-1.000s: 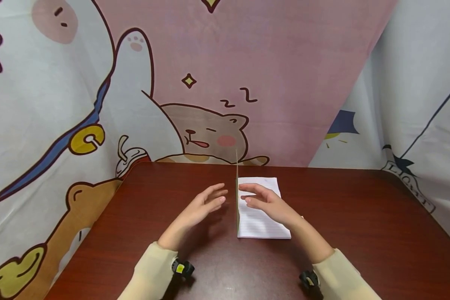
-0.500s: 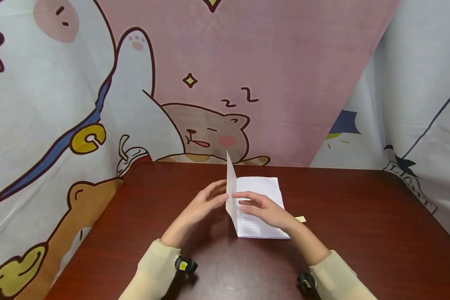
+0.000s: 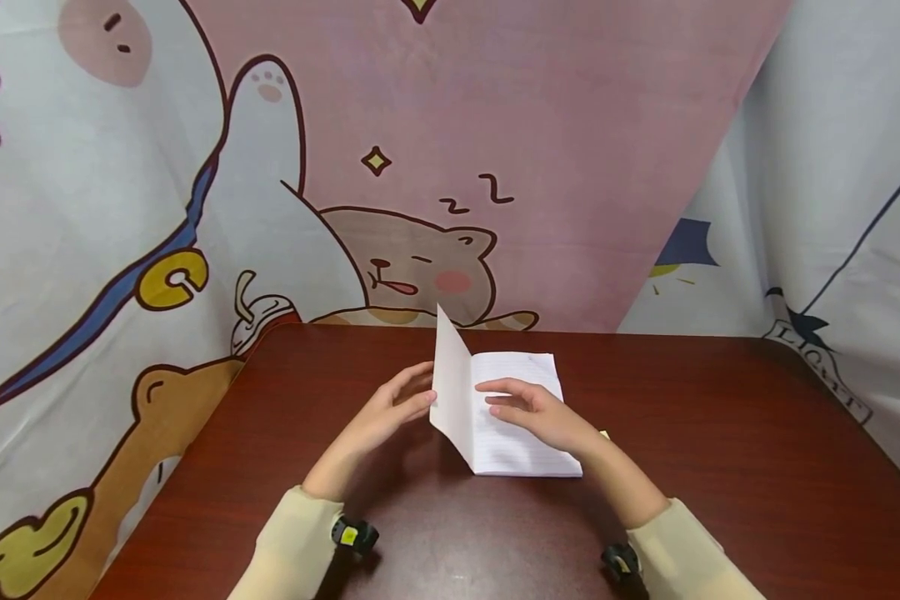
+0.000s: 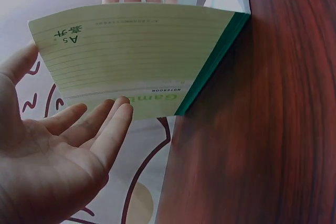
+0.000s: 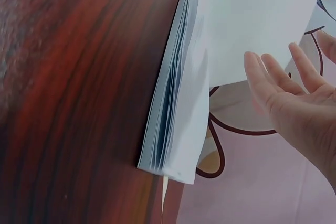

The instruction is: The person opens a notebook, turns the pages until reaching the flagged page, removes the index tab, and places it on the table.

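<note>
Notebook [image 3: 498,446] is set on the dark red-brown table [image 3: 757,467], between and beyond the two forearms; lined page [image 3: 521,460] is laid flat on the right, cover [image 3: 452,392] is raised at the left and tilted leftward, joined along the page's left edge; cover's plain inner side is turned to the right; in the left wrist view, its lined yellow-green outer face is shown, with a green spine strip [image 4: 210,64] and printed lettering [image 4: 166,89], seen inverted, "NOTEBOOK" and "A5" legible; left hand [image 3: 386,412] is placed at the cover's free edge, thumb brought against that edge, fingers loosely spread and gently bent behind the outer face; whether the cover is pressed by those fingers cannot be told; right hand [image 3: 546,415] is held over the page, fingers loosely spread, seen apart from the paper in the right wrist view; pale strip [image 5: 165,195] is seen sticking out past the notebook's pages; cream left sleeve [image 3: 292,533] and right sleeve [image 3: 682,554] are worn, a black device [image 3: 355,534] strapped at the left wrist, another at the right; far side is covered by a cartoon-printed cloth [image 3: 607,167].
</note>
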A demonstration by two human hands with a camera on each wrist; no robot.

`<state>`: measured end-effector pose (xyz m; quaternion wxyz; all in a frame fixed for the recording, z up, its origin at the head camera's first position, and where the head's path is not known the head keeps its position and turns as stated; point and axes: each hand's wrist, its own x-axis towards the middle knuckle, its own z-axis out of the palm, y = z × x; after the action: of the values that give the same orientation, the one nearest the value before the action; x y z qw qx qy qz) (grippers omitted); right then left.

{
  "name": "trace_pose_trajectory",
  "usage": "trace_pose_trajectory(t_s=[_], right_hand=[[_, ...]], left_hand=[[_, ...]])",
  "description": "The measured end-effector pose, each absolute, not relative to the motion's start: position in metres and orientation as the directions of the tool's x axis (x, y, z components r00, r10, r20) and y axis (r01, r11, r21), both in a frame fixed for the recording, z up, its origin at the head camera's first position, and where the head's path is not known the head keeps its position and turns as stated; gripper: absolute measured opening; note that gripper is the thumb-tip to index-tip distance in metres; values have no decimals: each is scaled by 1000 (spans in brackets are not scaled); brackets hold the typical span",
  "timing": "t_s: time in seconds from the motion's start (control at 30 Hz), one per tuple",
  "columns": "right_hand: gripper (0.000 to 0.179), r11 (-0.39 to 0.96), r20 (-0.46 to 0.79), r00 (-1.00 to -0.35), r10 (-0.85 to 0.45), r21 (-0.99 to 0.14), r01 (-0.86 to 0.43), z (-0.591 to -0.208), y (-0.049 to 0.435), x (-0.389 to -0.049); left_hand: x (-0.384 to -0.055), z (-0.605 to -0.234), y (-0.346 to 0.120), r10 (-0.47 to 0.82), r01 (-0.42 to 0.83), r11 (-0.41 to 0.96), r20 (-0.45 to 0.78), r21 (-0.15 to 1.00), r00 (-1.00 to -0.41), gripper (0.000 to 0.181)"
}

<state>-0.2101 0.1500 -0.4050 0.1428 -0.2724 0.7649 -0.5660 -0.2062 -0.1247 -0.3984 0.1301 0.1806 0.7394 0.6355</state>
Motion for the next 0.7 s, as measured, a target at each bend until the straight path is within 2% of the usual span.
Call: trace_pose_trajectory(t_s=[0.3, 0.7], right_hand=[[39, 220, 105, -844, -526, -942, -254, -404, 164, -210], [39, 289, 107, -886, -452, -922, -259, -400, 186, -215]], left_hand=[[-207, -401, -142, 434, 168, 155, 86, 974, -897, 61], [-207, -407, -163, 402, 184, 167, 104, 969, -910, 65]])
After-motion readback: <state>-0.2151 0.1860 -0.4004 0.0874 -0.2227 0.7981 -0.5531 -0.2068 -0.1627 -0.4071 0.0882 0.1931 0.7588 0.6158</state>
